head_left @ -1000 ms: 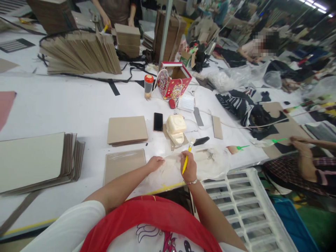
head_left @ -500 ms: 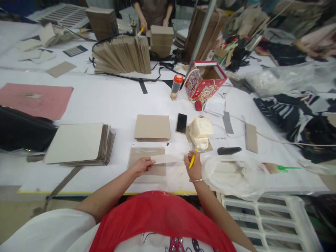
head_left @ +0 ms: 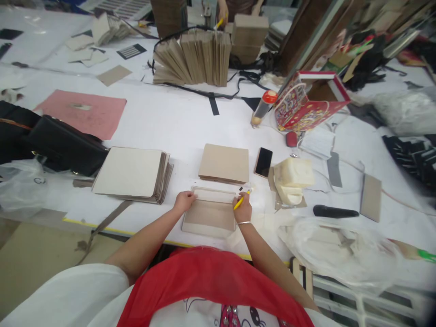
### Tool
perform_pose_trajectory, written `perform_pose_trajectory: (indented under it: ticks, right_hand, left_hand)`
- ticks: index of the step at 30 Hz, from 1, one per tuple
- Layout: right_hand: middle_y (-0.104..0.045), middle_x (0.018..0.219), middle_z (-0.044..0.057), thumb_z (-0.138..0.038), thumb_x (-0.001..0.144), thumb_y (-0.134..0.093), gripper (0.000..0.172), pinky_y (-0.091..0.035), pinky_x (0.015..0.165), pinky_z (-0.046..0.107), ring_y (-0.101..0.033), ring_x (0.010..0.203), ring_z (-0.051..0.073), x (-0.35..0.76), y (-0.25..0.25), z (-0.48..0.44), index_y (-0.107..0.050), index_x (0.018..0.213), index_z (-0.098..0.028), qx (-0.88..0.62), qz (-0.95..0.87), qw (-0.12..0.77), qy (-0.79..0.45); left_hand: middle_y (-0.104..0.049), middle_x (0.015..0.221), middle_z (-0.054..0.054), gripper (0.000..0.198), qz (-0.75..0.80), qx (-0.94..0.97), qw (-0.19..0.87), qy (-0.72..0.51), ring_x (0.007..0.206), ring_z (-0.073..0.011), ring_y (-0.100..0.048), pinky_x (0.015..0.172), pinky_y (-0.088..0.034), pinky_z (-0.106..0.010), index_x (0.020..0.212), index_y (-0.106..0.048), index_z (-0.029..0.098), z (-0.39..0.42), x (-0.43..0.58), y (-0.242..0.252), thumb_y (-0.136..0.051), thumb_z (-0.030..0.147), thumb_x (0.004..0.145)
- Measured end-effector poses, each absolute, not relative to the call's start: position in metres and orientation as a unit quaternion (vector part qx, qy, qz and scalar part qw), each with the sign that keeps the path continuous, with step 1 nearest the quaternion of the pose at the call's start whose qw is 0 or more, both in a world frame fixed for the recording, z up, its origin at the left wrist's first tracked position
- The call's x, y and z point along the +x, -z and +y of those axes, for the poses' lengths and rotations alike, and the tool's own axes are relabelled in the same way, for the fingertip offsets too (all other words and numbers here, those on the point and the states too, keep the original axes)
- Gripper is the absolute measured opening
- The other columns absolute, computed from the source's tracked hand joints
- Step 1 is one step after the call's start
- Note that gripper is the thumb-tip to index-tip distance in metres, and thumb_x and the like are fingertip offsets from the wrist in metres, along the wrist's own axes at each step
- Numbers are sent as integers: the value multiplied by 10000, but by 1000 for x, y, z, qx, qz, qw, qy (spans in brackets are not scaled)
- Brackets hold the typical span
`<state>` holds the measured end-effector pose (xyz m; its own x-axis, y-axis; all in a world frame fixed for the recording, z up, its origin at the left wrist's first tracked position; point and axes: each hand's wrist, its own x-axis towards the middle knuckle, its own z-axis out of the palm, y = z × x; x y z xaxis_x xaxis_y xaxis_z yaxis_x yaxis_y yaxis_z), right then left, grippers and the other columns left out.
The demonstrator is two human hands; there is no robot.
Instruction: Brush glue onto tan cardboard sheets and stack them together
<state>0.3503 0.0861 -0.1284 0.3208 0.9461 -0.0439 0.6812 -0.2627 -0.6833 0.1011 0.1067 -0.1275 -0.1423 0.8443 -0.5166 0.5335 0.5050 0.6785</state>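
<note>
A brown cardboard panel (head_left: 211, 217) lies flat near the table's front edge, with a pale paper strip (head_left: 214, 195) along its far edge. My left hand (head_left: 184, 200) is closed in a pinch on the strip's left end. My right hand (head_left: 242, 210) is at the strip's right end, curled round a yellow-handled brush (head_left: 241, 200) that points up and to the right. A small stack of brown boards (head_left: 225, 163) sits just beyond the panel.
A larger stack of grey boards (head_left: 131, 174) lies left, with a black bag (head_left: 61, 145) beyond it. Right of the panel are a phone (head_left: 263, 161), a cream glue tub (head_left: 293, 178), a black tool (head_left: 335, 211) and crumpled plastic (head_left: 340, 254). A red patterned box (head_left: 306, 102) stands further back.
My hands carried the pale strip from the plastic sheet leftward and laid it along the panel's far edge. The camera swung left and down.
</note>
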Motion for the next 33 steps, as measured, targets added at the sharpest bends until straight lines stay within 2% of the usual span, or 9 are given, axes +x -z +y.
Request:
perform_pose_trajectory:
  ticks: [6, 12, 21, 33]
  right_hand:
    - [-623, 745, 22, -333, 759, -439, 309, -435, 598, 272, -581, 622, 170, 343, 139, 97, -452, 1029, -182, -769, -533, 243, -257]
    - [-628, 742, 19, -325, 748, -444, 311, -439, 610, 270, -589, 629, 169, 343, 144, 103, -454, 1025, -182, -766, -536, 239, -261]
    - [-603, 709, 6, -322, 739, -448, 316, -437, 589, 277, -560, 594, 157, 344, 151, 104, -459, 1017, -173, -756, -549, 252, -254]
    - [-567, 742, 12, -268, 758, -414, 305, -426, 624, 262, -533, 644, 145, 345, 161, 103, -446, 1044, -166, -750, -572, 222, -247]
  left_hand:
    - [-563, 526, 8, 270, 773, 502, 366, -126, 564, -128, -522, 530, -334, -219, 583, -589, 171, 121, 96, 142, -574, 416, 696]
    - [-594, 581, 1, 268, 779, 493, 366, -127, 582, -127, -521, 538, -329, -220, 614, -613, 168, 127, 94, 146, -586, 424, 689]
    - [-569, 543, 2, 269, 788, 479, 362, -135, 556, -135, -491, 520, -299, -227, 572, -592, 177, 129, 97, 143, -599, 426, 671]
    - [-593, 579, -17, 273, 786, 499, 348, -106, 574, -149, -517, 531, -315, -240, 595, -594, 178, 130, 98, 149, -594, 443, 664]
